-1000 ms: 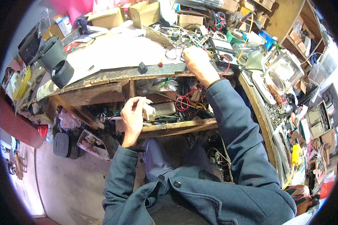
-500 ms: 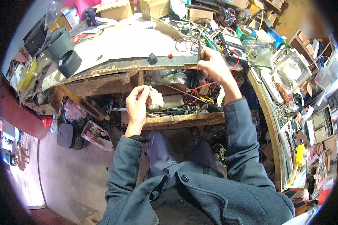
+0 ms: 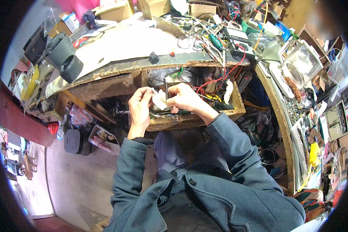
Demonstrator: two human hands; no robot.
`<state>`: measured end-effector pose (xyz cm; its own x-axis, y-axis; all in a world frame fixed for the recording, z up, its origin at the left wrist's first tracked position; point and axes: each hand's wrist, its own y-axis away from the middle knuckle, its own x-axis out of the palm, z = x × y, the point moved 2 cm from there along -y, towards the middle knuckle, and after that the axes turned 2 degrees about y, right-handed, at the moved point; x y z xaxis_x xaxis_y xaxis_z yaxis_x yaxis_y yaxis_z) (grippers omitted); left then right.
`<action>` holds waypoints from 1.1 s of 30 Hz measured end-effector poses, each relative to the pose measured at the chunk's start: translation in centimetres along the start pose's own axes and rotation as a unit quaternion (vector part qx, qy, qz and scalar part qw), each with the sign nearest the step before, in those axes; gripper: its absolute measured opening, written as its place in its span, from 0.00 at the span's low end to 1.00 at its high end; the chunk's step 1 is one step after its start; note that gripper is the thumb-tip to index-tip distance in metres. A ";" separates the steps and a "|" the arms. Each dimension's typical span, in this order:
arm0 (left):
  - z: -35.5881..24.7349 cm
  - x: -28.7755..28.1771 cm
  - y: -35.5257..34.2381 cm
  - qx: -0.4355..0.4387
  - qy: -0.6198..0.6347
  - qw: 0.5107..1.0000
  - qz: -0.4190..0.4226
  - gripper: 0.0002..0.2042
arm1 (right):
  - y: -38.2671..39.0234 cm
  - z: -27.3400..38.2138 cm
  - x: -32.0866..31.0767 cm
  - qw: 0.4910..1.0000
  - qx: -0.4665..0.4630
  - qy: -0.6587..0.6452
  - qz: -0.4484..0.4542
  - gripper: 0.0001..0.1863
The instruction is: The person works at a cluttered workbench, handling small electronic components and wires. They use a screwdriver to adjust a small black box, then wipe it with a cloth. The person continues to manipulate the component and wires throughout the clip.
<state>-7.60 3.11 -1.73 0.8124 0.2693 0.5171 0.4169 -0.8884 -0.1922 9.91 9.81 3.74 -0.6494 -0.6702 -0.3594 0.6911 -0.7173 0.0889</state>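
Over the open drawer, my left hand (image 3: 139, 110) pinches a crumpled white piece of tissue or cloth (image 3: 158, 100) between thumb and fingertips. My right hand (image 3: 186, 99) is just to the right of it, its fingers closed around a thin dark stick-like tool (image 3: 166, 86). That tool points up and away from me, right beside the white piece; whether they touch I cannot tell. The tool's lower part is hidden by the fingers and its exact kind does not show.
Beneath my hands, a wooden drawer (image 3: 174, 123) holds red wires (image 3: 209, 84) and plastic bags. On the bench behind lie a small black block (image 3: 154, 58), a green-handled tool (image 3: 215, 41) and tangled cables. A dark cylindrical container (image 3: 70, 68) stands at left; clutter covers the right-hand bench.
My right hand has come from the bench edge down and left to the white piece, bringing the dark tool along. My left hand still holds the white piece in nearly the same place.
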 end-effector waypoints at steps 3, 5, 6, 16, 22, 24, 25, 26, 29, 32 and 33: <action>-0.6 -0.5 -0.5 0.032 0.046 0.998 -0.026 0.08 | 1.4 -0.6 -0.9 0.987 -0.006 0.150 -0.058 0.12; -0.6 -0.7 -0.2 0.039 0.023 0.999 -0.028 0.08 | 1.9 -2.4 -2.1 0.979 0.001 0.198 -0.054 0.14; -0.7 -0.4 0.1 0.036 0.008 0.999 -0.022 0.08 | 2.2 -2.6 -2.8 0.965 -0.021 0.252 -0.064 0.14; -0.1 0.8 -0.1 -0.007 -0.085 0.996 0.037 0.08 | 3.6 -2.3 -3.8 0.968 -0.095 -0.194 -0.126 0.08; -0.4 1.2 0.4 -0.040 -0.143 0.988 0.044 0.08 | 2.4 -2.0 -0.4 0.932 -0.088 -0.337 -0.105 0.12; -0.6 1.7 0.4 -0.037 -0.153 0.987 0.045 0.08 | 2.3 -2.0 -0.1 0.930 -0.100 -0.334 -0.115 0.12; -0.7 1.5 0.4 -0.036 -0.160 0.985 0.047 0.07 | 2.2 -2.0 0.0 0.929 -0.106 -0.333 -0.120 0.11; -0.9 1.5 0.5 -0.036 -0.167 0.984 0.048 0.07 | 2.2 -2.0 0.1 0.930 -0.101 -0.331 -0.123 0.11; -0.7 1.5 0.4 -0.037 -0.153 0.986 0.061 0.06 | 2.1 -2.4 0.0 0.930 -0.097 -0.329 -0.134 0.12; -0.7 1.6 0.4 -0.044 -0.155 0.985 0.065 0.06 | 1.9 -3.0 0.0 0.914 -0.084 -0.372 -0.136 0.11; -0.8 1.5 0.4 -0.049 -0.157 0.984 0.063 0.06 | 1.9 -3.0 0.0 0.912 -0.081 -0.379 -0.134 0.11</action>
<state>-6.48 2.85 -0.38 0.9472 0.2433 0.2090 0.2768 -0.9492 -0.1494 12.13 9.02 1.10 -0.7926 -0.4582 0.4023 0.4727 -0.8785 -0.0693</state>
